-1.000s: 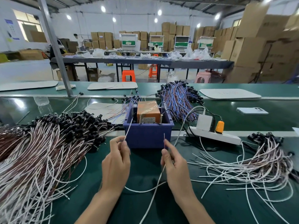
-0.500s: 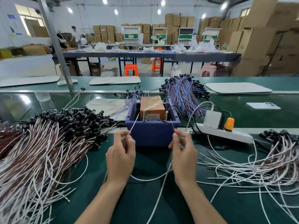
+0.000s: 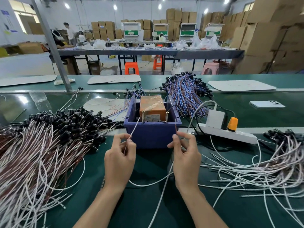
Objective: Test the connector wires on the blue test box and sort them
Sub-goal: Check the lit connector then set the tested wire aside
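1. While the left hand (image 3: 120, 163) pinches a white lead (image 3: 134, 129) between thumb and forefinger, the lead slants up and rightward toward the left brass post (image 3: 143, 116) of the blue test box (image 3: 152, 137); it may be touching the post, but the tip is too fine to tell.
2. The right hand (image 3: 185, 160) pinches a reddish lead (image 3: 176, 129) that stands nearly upright, with its tip at the box's front rim, short of the right brass post (image 3: 167, 116).
3. The box sits just beyond the fingers, with an orange unit (image 3: 152, 105) inside it.
4. Wire heaps lie on the green bench mat (image 3: 148, 203) to the left (image 3: 41, 145) and right (image 3: 263, 162), and a power strip (image 3: 227, 132) lies beside the box.
5. Stacked cartons (image 3: 263, 38) and orange stools (image 3: 131, 68) fill the hall behind.
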